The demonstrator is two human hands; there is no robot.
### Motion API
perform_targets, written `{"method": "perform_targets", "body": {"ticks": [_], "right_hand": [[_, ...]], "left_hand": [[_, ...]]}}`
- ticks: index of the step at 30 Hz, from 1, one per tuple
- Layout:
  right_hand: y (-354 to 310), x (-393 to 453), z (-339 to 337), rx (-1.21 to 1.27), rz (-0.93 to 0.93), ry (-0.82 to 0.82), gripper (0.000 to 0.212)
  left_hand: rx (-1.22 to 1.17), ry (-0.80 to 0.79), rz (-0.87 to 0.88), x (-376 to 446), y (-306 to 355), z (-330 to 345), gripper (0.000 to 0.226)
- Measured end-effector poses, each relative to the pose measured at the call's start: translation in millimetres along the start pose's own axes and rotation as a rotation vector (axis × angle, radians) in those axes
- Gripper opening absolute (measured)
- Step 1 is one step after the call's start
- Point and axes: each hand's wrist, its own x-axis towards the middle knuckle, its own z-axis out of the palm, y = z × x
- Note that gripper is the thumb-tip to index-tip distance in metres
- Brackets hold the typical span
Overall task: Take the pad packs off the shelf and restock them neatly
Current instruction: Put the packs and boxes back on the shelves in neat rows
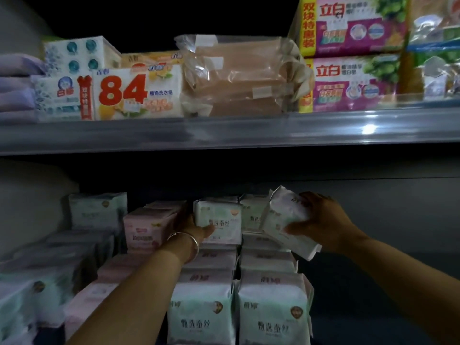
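Right hand (321, 220) gripping a tilted white pad pack (286, 222), left hand (193, 226) clasping a stacked mint pad pack (221, 220) just beside, lower shelf (373, 220).

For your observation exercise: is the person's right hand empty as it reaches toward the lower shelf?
No. The right hand grips a tilted white pad pack, thumb across its front, beside the stacked packs.

Left hand fingers occluded, edges cropped
Left hand (193, 226) fingers hidden behind green pad pack (219, 220); purple packs (16, 90) cut by left edge.
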Motion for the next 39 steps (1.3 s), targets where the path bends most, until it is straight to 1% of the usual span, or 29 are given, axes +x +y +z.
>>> {"method": "perform_targets", "body": {"ticks": [3, 4, 8, 12, 14, 16, 17, 18, 19, 20, 21, 22, 24, 26, 27, 28, 30, 32, 34, 36, 38, 39], "right_hand": [[0.5, 4.9, 3.2, 0.023, 0.009, -0.016, 0.067], [0.9, 6.1, 4.1, 0.039, 0.022, -0.022, 0.068], [-1.0, 6.7, 2.1, 0.118, 0.047, -0.038, 0.064], [0.7, 6.4, -1.6, 0.232, 0.063, -0.043, 0.058], [2.3, 5.5, -2.8, 0.312, 0.098, -0.040, 0.061], [1.9, 2.6, -5.6, 0.417, 0.133, -0.028, 0.063], [0.5, 0.8, -8.1, 0.455, 0.142, -0.024, 0.062], [-1.4, -1.0, -11.4, 0.482, 0.142, -0.024, 0.061], [-3.6, -2.8, -15.0, 0.508, 0.143, -0.029, 0.059], [-6.5, -4.5, -19.0, 0.534, 0.144, -0.042, 0.057], [-9.2, -6.2, -23.1, 0.555, 0.145, -0.058, 0.055], [-12.2, -8.2, -27.0, 0.562, 0.140, -0.074, 0.054], [-17.2, -13.2, -34.9, 0.546, 0.125, -0.108, 0.048], [-21.1, -19.0, -42.0, 0.544, 0.111, -0.168, 0.038], [-23.0, -22.2, -45.0, 0.541, 0.103, -0.206, 0.036], [-24.9, -25.2, -47.5, 0.528, 0.090, -0.241, 0.036], [-27.6, -28.9, -50.9, 0.493, 0.063, -0.277, 0.042], [-29.8, -32.5, -53.0, 0.499, 0.048, -0.278, 0.048], [-29.6, -35.7, -53.9, 0.579, 0.060, -0.288, 0.054], [-27.8, -38.7, -52.9, 0.697, 0.093, -0.331, 0.060], [-27.4, -41.3, -48.9, 0.791, 0.127, -0.367, 0.049], [-26.6, -41.4, -44.6, 0.807, 0.140, -0.364, 0.049]], "left_hand": [[0.343, 0.146, 0.098, 9.2, -5.5, 5.0, 0.072], [0.410, 0.184, 0.114, 5.1, -1.7, 6.7, 0.076], [0.522, 0.257, 0.129, -2.7, 1.1, 11.7, 0.090], [0.544, 0.237, 0.130, -4.1, 1.2, 10.7, 0.088], [0.585, 0.231, 0.129, -11.8, 6.4, 9.2, 0.090], [0.650, 0.230, 0.140, -25.2, 16.9, 7.0, 0.086], [0.693, 0.244, 0.183, -31.5, 22.8, 6.4, 0.080], [0.716, 0.259, 0.267, -40.7, 31.6, 6.3, 0.073], [0.694, 0.261, 0.375, -47.1, 38.4, 8.0, 0.066], [0.623, 0.240, 0.469, -55.8, 46.7, 9.8, 0.059], [0.483, 0.172, 0.512, -63.0, 54.8, 12.9, 0.053], [0.326, 0.047, 0.483, -73.9, 64.8, 15.7, 0.049], [0.056, -0.252, 0.359, -91.4, 79.6, 21.1, 0.043], [-0.015, -0.457, 0.296, -103.3, 86.7, 23.5, 0.030], [-0.028, -0.523, 0.276, -105.1, 86.7, 24.3, 0.027], [-0.049, -0.569, 0.252, -107.6, 87.1, 24.4, 0.029], [-0.100, -0.604, 0.197, -110.8, 86.3, 24.8, 0.035], [-0.136, -0.587, 0.160, -112.5, 84.6, 23.0, 0.041], [-0.161, -0.551, 0.148, -111.7, 82.3, 19.8, 0.045], [-0.181, -0.532, 0.139, -110.1, 79.2, 16.9, 0.041], [-0.188, -0.518, 0.124, -110.2, 77.3, 15.2, 0.034], [-0.164, -0.517, 0.125, -109.9, 75.3, 15.3, 0.033]]}}
